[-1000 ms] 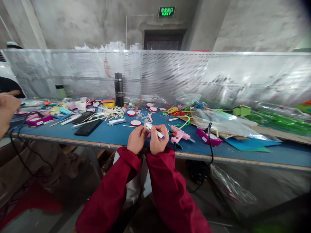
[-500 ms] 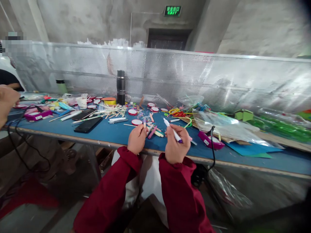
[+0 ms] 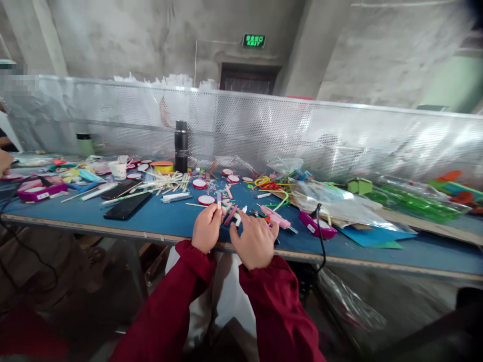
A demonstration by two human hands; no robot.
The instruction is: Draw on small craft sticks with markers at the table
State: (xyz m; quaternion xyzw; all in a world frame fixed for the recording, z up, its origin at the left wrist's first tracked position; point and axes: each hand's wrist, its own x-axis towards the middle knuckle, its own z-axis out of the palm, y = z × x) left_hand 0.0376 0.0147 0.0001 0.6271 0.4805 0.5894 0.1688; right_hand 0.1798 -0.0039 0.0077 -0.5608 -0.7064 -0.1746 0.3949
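My left hand [image 3: 206, 229] is closed and pinches a small flat craft stick [image 3: 219, 199], held upright with a purplish upper part. My right hand [image 3: 254, 240] is palm down at the table's front edge, its fingers apart. A white marker [image 3: 239, 219] lies by its thumb and index finger, partly hidden by them. Between the hands are several coloured sticks, among them a mauve one [image 3: 230, 215]. A pink glue gun [image 3: 277, 218] is just beyond my right fingers. Small white-faced red drums [image 3: 206, 200] lie behind my left hand.
A black phone [image 3: 128, 205], a pile of pale sticks [image 3: 171, 182] and a black bottle [image 3: 181, 147] stand or lie to the left. On the right are a purple tape-like case [image 3: 317, 225] with a black cable, clear plastic bags [image 3: 339, 198] and blue sheets [image 3: 372, 236]. A perforated metal screen [image 3: 256, 130] runs behind.
My right hand has lowered the white marker to the table and spread its fingers. My left hand still holds the craft stick. The whole view has shifted slightly.
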